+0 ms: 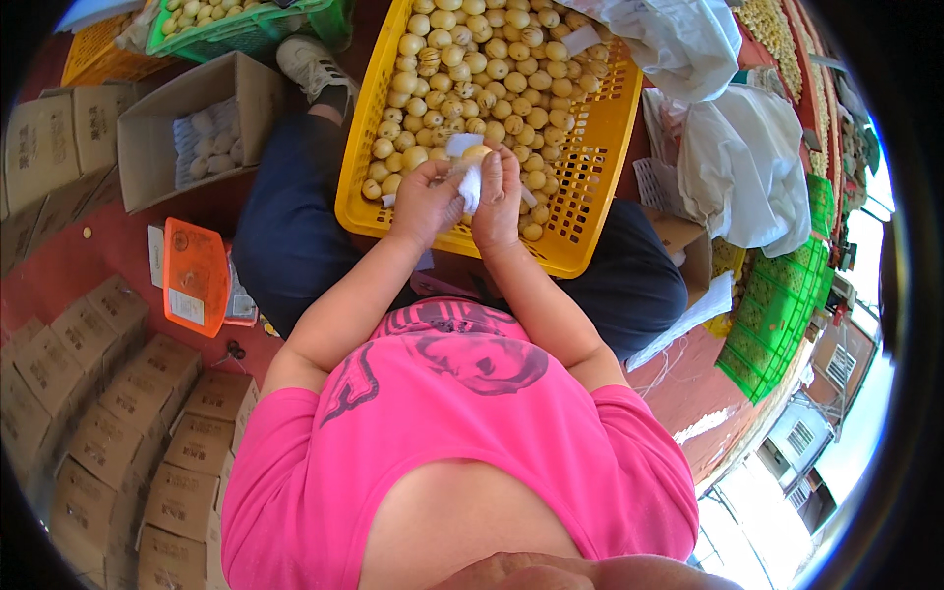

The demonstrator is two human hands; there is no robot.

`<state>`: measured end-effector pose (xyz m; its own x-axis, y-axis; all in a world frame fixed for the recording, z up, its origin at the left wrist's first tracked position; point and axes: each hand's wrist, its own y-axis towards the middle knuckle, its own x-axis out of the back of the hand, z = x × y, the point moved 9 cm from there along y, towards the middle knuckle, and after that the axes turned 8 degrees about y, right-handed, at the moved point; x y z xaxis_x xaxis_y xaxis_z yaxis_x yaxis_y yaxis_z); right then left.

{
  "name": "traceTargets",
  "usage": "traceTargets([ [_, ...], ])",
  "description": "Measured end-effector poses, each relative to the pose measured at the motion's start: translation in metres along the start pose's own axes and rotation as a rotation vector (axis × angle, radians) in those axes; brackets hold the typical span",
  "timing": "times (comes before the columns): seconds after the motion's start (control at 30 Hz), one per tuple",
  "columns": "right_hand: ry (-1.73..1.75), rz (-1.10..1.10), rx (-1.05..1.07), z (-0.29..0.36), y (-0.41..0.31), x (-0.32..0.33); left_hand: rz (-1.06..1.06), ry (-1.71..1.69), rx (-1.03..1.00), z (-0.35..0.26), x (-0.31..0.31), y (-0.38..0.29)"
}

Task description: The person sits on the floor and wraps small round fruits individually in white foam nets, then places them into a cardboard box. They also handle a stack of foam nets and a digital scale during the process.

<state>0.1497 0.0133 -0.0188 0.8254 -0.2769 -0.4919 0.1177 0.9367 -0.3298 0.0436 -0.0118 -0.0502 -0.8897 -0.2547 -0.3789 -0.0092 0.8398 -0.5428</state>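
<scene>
Both of my hands meet over the near end of a yellow plastic basket (605, 199). The basket holds many round yellow fruits (509, 70), some dark-striped, that look like pepino melons. My left hand (426, 205) pinches a white foam net sleeve (470, 188). In the fingers of my right hand (498, 193) is one yellow fruit (476, 152), right beside the sleeve. How far the sleeve covers the fruit is hidden by my fingers. Another white foam piece (463, 142) shows just beyond my fingertips, and a further one (581, 40) lies on the fruits at the far right.
An open carton (254, 92) with foam-wrapped fruits stands left of my leg. An orange-lidded box (195, 273) sits on the red floor (96, 251). Stacked cartons (103, 435) fill the lower left. White plastic bags (737, 162) and green crates (774, 324) are at the right.
</scene>
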Motion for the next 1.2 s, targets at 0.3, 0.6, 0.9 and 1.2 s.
traceTargets([
  [0.3, -0.174, 0.055, -0.263, -0.019, 0.008, 0.016, 0.015, -0.143, 0.151, 0.028, 0.02, 0.013],
  [0.6, -2.19, 0.205, -0.066, -0.023, 0.073, 0.113, -0.451, 0.112, -0.533, -0.13, 0.099, -0.007],
  [0.9, -1.039, 0.208, -0.383, -0.006, 0.049, 0.076, -0.834, 0.938, -0.973, -0.225, 0.12, -0.065],
  [1.2, -0.676, 0.372, -0.234, -0.045, 0.028, -0.016, -0.032, 0.378, -0.105, -0.05, 0.046, -0.001],
])
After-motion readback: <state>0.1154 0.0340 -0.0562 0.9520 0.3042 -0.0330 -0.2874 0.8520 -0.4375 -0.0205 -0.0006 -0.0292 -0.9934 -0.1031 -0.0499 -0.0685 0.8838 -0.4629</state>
